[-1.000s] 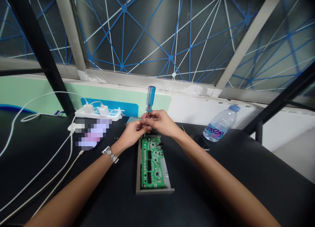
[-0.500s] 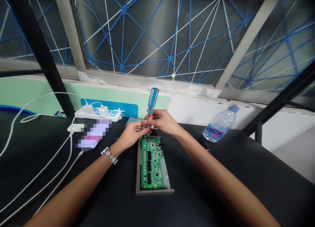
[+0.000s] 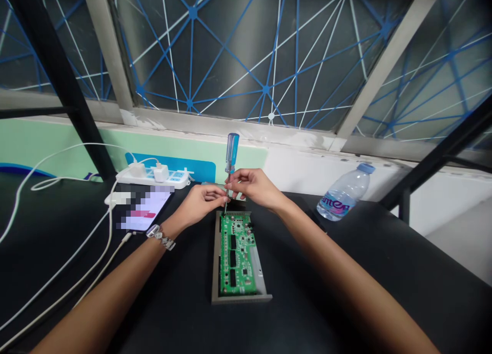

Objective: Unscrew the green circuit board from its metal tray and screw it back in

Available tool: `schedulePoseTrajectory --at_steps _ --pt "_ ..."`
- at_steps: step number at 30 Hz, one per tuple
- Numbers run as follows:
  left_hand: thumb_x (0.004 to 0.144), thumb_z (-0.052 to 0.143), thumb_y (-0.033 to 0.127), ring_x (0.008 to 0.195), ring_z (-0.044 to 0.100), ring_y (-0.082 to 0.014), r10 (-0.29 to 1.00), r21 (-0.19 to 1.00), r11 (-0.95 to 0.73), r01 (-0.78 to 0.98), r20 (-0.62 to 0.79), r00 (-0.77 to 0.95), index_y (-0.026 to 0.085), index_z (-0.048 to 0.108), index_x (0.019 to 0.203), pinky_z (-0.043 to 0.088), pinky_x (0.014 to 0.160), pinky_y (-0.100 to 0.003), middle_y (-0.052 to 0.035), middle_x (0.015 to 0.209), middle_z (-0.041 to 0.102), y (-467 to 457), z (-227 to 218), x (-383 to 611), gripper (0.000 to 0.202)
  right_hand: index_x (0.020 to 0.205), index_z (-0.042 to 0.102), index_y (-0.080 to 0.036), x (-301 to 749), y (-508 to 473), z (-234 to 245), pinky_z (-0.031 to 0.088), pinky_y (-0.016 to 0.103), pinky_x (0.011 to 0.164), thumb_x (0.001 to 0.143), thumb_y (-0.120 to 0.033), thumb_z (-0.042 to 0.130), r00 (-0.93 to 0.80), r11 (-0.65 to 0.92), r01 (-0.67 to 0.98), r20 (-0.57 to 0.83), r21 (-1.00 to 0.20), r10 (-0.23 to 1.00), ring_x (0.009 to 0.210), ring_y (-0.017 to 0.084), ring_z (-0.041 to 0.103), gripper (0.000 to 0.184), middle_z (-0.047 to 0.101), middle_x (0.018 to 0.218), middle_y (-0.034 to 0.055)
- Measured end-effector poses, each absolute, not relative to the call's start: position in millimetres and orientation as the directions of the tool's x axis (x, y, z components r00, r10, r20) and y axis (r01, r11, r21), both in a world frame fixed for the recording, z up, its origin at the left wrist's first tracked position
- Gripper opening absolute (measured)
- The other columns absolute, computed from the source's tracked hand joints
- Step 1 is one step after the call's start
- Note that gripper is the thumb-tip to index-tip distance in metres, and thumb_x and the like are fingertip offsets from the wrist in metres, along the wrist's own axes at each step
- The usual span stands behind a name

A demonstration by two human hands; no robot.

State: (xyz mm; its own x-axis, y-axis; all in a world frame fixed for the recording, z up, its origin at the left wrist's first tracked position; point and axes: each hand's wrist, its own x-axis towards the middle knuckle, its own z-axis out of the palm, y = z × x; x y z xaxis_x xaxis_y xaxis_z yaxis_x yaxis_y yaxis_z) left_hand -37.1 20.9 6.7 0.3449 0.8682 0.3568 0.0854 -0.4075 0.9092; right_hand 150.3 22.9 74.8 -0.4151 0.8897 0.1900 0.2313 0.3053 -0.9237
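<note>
Near the far edge of the table [image 3: 307,292], right hand [image 3: 258,189] pinches near-upright screwdriver [image 3: 232,151] by its shaft, tip at far-left corner of circuit board [image 3: 239,262], left hand [image 3: 200,204] half-curled alongside, grip unclear.

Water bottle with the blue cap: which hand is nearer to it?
Right. The right hand, holding the screwdriver, is left of the water bottle; the left hand is farther off on that same side.
</note>
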Motion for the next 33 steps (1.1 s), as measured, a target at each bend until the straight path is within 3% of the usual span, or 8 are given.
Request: schedulePoseTrajectory --at_steps 9,18,26,31,33 --pt "0.082 0.071 0.033 0.097 0.07 -0.0232 0.853 0.9 -0.433 0.055 0.389 0.347 0.013 0.069 0.096 0.053 0.089 -0.036 -0.01 0.1 0.074 22 0 -31 0.025 0.088 0.064 -0.014 145 17 77 0.044 0.02 0.049 0.078 -0.022 0.071 -0.462 0.253 0.192 0.14 -0.948 0.876 0.058 0.011 0.061 0.015 0.063 0.067 -0.0001" --pt "0.085 0.065 0.027 0.082 0.068 -0.0194 0.83 0.874 -0.483 0.044 0.441 0.342 0.012 0.066 0.081 0.052 0.078 -0.03 -0.0076 0.085 0.073 26 -8 -25 0.015 0.091 0.063 -0.014 138 16 70 0.046 0.019 0.047 0.079 -0.024 0.071 -0.489 0.224 0.15 0.125 -0.963 0.864 0.054 0.009 0.061 0.018 0.065 0.066 -0.0001" --pt "0.08 0.057 0.012 0.072 0.066 -0.0151 0.815 0.858 -0.512 0.04 0.471 0.337 0.015 0.055 0.063 0.05 0.069 -0.024 -0.0031 0.073 0.07 26 -8 -17 0.018 0.093 0.064 -0.015 133 16 65 0.044 0.019 0.043 0.08 -0.028 0.067 -0.541 0.254 0.125 0.148 -0.959 0.828 0.055 0.008 0.061 0.019 0.072 0.086 0.0061" --pt "0.084 0.063 0.028 0.07 0.068 -0.0172 0.836 0.902 -0.431 -0.024 0.41 0.365 0.013 0.064 0.072 0.054 0.07 -0.028 -0.0052 0.073 0.072 21 -6 -12 0.019 0.086 0.063 -0.016 134 17 61 0.043 0.022 0.039 0.081 -0.031 0.068 -0.449 0.266 0.197 0.154 -0.944 0.88 0.043 0.01 0.055 0.017 0.062 0.058 -0.0012" --pt "0.083 0.066 0.034 0.071 0.069 -0.0186 0.845 0.918 -0.396 -0.027 0.376 0.38 0.012 0.068 0.077 0.055 0.072 -0.03 -0.0058 0.074 0.073 20 -4 -13 0.023 0.081 0.061 -0.017 138 20 61 0.044 0.022 0.039 0.079 -0.032 0.07 -0.405 0.294 0.237 0.181 -0.926 0.896 0.044 0.011 0.056 0.018 0.06 0.057 -0.0019"
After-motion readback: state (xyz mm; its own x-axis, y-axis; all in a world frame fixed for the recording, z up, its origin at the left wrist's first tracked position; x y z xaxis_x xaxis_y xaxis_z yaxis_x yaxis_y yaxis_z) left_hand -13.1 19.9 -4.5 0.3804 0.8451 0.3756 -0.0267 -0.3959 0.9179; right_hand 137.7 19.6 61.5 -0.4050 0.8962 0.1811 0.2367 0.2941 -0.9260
